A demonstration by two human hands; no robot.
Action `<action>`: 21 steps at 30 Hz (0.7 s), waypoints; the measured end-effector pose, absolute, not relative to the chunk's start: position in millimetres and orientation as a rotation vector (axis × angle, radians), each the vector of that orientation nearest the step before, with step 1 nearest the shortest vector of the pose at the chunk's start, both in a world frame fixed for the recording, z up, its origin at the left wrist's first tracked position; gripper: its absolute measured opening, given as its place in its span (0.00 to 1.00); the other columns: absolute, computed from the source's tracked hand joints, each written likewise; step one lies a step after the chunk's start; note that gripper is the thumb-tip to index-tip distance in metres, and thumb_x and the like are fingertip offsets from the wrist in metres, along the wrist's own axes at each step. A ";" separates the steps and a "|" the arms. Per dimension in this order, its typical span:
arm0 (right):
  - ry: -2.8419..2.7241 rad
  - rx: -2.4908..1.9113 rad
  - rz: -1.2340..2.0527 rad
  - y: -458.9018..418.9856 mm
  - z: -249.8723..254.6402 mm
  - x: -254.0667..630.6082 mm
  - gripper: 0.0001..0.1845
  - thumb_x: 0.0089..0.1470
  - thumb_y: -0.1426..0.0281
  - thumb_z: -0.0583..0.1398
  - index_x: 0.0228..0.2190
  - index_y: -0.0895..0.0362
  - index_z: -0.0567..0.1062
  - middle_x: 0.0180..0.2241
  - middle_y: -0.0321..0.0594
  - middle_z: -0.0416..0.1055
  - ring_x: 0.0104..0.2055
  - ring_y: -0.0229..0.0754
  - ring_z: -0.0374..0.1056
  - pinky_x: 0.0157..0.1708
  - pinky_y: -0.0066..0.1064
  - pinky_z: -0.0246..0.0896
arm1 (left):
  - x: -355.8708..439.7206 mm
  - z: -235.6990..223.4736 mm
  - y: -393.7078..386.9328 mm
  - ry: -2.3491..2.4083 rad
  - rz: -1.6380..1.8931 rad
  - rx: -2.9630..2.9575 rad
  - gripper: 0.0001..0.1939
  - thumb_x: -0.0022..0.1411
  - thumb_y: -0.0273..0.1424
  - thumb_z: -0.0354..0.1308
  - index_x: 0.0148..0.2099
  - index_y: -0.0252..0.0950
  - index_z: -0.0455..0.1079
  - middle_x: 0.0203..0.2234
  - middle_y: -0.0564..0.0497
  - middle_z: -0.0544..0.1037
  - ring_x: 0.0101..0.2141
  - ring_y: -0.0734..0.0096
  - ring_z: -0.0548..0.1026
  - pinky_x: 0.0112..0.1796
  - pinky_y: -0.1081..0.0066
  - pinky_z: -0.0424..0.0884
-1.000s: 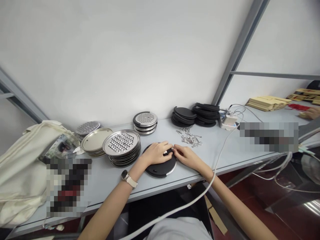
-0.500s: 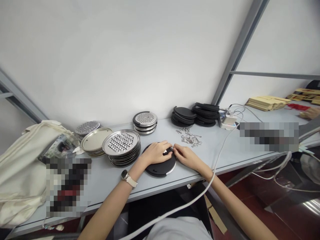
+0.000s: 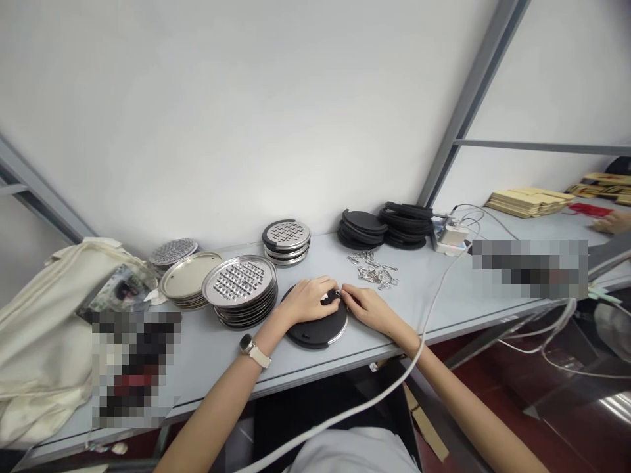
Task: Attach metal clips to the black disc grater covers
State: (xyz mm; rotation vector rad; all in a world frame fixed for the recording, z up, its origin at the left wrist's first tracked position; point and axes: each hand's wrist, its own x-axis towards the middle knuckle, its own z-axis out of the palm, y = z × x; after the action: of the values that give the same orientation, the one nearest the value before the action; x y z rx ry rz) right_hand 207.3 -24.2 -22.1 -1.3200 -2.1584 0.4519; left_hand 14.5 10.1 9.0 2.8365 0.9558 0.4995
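Note:
A round black disc (image 3: 323, 332) with a strip of silver rim at its right lies flat near the table's front edge. My left hand (image 3: 310, 302) rests over its upper part, thumb and fingers curled together at the far right edge. Between the fingertips of both hands shows a small metal clip (image 3: 338, 292), partly hidden. My right hand (image 3: 369, 309) pinches at that clip from the right, its heel on the table. Behind the hands lies a loose scatter of silver metal clips (image 3: 377, 276).
Left of the disc stands a stack of round metal graters (image 3: 240, 281), beside pale round plates (image 3: 190, 277). More graters (image 3: 286, 235) and black discs (image 3: 363, 223) line the wall. A white cable (image 3: 438, 295) crosses before my right arm. At far right a person's hand (image 3: 611, 222) shows.
Both hands hold nearly the same pose at the disc's edge, with only slight fingertip movement. The other person's hand at far right has shifted a little.

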 end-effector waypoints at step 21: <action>-2.114 -1.303 0.507 -23.6 -25.5 206.2 0.14 0.65 0.65 0.47 0.27 0.55 0.62 0.21 0.33 0.62 0.24 0.37 0.61 0.28 0.28 0.50 | 13.8 3.0 19.9 0.840 0.648 2.457 0.08 0.58 0.34 0.58 0.38 0.38 0.72 0.25 0.56 0.69 0.29 0.74 0.68 0.33 0.74 0.63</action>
State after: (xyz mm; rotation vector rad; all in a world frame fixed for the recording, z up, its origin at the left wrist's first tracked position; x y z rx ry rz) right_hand 206.2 -23.6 -25.5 -1.3030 -2.1138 0.5074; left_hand 13.8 19.9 3.0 2.4573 0.8404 0.6478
